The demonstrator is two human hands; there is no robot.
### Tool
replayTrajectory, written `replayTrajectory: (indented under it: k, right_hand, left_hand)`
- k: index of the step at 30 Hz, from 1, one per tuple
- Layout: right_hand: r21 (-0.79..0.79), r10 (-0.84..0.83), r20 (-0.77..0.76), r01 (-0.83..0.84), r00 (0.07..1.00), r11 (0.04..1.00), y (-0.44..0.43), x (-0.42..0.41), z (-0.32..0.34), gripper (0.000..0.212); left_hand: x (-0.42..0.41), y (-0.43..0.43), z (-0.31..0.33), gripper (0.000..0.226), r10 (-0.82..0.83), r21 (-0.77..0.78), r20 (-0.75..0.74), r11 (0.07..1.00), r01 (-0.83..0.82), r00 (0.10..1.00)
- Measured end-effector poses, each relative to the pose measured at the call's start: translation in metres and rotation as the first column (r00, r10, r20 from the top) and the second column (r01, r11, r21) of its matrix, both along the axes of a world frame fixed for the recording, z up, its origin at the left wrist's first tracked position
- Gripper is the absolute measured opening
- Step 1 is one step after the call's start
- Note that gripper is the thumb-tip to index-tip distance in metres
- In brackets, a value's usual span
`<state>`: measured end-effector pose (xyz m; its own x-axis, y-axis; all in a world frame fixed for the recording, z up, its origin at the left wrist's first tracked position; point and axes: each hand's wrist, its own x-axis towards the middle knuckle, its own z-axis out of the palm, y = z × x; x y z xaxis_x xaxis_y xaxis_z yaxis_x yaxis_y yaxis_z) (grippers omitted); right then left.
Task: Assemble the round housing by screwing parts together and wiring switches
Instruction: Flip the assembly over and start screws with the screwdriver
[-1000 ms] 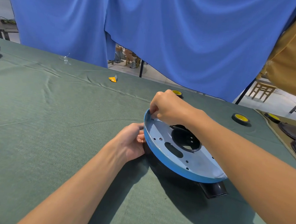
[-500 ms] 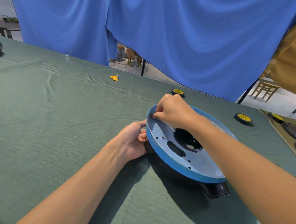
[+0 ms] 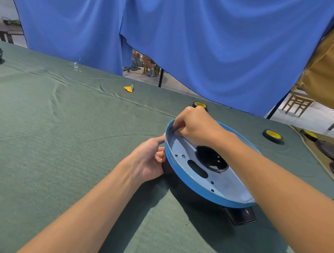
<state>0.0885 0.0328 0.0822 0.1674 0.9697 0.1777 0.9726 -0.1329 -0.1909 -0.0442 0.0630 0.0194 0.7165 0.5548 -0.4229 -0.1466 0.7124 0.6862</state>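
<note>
Round blue metal housing [image 3: 208,178] sits tilted on the green-cloth worktop [image 3: 64,140], centre-right, open face up, a black moulded part with a stubby spout [image 3: 240,215] under it. Left hand [image 3: 150,160] grips the housing's near-left edge, fingers curled beneath the rim. Right hand [image 3: 195,126] reaches over the far-left rim, fingers curled, tips bunched against the inner wall; whether they pinch anything I cannot tell.

Its forearm crosses the housing and hides the right side.

Around:
- one black-and-yellow tape roll [image 3: 273,135] well apart to the right
- another roll [image 3: 199,105] half hidden behind the right knuckles
- yellow paper scrap [image 3: 128,88] farther back
- blue curtain [image 3: 205,41] behind the worktop
</note>
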Motion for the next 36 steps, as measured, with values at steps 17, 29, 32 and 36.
replayTrajectory:
  k: [17, 29, 32, 36]
  right_hand:
    - [-0.054, 0.068, 0.033, -0.066, 0.997, 0.996, 0.001, 0.000, 0.004, 0.012]
    - [-0.144, 0.141, 0.154, -0.120, 0.978, 0.982, -0.001, -0.001, 0.009, 0.016]
    - [-0.165, 0.149, 0.217, -0.114, 0.965, 0.980, 0.002, -0.004, 0.006, 0.019]
    - [-0.178, 0.127, 0.242, -0.085, 0.962, 0.980, 0.002, -0.005, 0.006, 0.023]
  left_hand:
    - [-0.003, 0.005, -0.004, 0.061, -0.054, -0.074, 0.065, 0.996, 0.059, 0.996]
    - [-0.002, 0.004, -0.003, 0.060, -0.054, -0.031, 0.071, 0.998, 0.056, 0.996]
    - [-0.003, 0.003, -0.003, 0.058, -0.063, -0.029, 0.074, 0.997, 0.065, 0.995]
    - [-0.003, 0.003, -0.002, 0.054, -0.074, -0.005, 0.056, 0.997, 0.074, 0.996]
